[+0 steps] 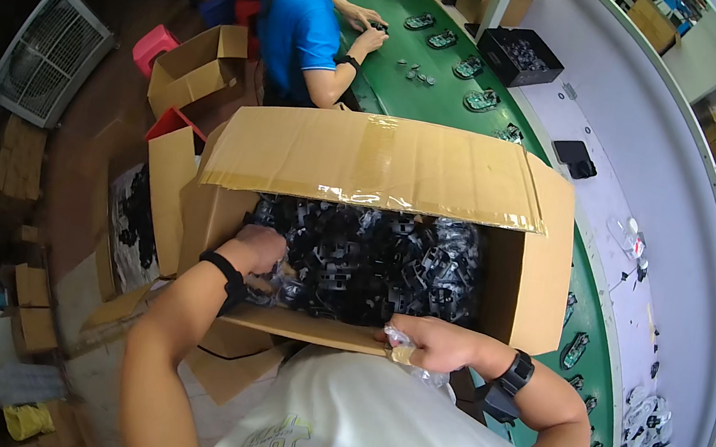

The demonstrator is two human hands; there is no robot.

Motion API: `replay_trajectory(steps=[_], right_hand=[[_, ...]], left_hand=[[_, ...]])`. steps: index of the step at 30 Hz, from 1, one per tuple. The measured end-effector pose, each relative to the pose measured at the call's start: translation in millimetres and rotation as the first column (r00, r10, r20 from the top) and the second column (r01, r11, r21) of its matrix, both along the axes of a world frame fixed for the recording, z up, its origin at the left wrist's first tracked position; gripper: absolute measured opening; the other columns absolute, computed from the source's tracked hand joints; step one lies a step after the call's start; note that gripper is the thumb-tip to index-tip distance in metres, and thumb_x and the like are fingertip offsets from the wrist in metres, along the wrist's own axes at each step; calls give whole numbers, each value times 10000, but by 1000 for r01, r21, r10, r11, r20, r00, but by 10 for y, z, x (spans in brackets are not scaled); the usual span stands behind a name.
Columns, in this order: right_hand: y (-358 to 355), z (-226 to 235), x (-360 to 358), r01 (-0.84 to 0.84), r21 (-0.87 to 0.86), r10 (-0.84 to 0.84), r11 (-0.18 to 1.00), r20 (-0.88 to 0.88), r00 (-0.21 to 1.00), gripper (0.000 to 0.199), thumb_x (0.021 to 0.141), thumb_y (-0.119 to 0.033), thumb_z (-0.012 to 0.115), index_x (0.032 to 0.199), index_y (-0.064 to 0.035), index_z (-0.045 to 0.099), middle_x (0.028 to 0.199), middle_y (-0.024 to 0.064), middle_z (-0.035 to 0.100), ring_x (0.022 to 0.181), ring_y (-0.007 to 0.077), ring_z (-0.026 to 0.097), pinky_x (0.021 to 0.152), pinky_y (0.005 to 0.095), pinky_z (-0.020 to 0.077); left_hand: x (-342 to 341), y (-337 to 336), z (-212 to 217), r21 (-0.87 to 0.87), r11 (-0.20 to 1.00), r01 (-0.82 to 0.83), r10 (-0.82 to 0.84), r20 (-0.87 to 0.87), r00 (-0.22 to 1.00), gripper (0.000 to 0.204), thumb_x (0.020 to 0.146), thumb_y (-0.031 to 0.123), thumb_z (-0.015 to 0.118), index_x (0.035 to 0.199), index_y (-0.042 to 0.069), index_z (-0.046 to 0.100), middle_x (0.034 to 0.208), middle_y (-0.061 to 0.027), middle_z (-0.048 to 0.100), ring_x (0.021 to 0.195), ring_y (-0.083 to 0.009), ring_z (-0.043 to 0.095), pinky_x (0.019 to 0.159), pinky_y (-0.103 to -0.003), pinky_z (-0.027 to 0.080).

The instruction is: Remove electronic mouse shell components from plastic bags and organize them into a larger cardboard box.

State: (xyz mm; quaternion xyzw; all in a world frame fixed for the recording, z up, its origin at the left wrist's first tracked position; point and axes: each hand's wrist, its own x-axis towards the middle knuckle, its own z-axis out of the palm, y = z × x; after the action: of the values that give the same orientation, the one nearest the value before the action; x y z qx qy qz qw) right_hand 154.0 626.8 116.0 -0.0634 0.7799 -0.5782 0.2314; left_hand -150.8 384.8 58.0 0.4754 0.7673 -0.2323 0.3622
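A large open cardboard box (378,161) stands right in front of me, full of small black plastic parts (362,257), some in clear bags. My left hand (261,251) reaches inside at the box's left side, fingers curled down among the parts. What it grips, if anything, is hidden; clear plastic lies just below it. At the near edge, right of the middle, my right hand (442,345) is closed round the cardboard rim, thumb toward the inside. A crumpled clear plastic bag (402,343) is bunched against its fingers.
Behind the box runs a green conveyor belt (372,84) carrying green circuit boards in black housings (481,99). A person in a blue shirt (300,29) works beside it. A black bin (520,57) stands across the belt. Another open box (163,200) adjoins mine at left.
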Motion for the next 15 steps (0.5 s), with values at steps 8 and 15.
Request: replay_trajectory(steps=[8,15], right_hand=[[96,239,-215,490,18,-483,871,-138,864,293,938,-122,617,1225,-63,616,913,121,672,838,206,657,786,331,526],[-33,398,-685,396,-128,-380,909,-645,663,457,886,-199,761,1272,-15,599,860,84,691,766,219,665,767,344,544]], left_hand=[[369,113,704,684,547,-482,127,502,856,186,857,180,769,972,59,688,1065,-84,705,889,-251,678,842,-336,535],[1036,241,855,224,289,-931,-179,968,177,238,945,-22,642,1161,39,561,1040,-6,632,948,-66,589,864,-244,491]])
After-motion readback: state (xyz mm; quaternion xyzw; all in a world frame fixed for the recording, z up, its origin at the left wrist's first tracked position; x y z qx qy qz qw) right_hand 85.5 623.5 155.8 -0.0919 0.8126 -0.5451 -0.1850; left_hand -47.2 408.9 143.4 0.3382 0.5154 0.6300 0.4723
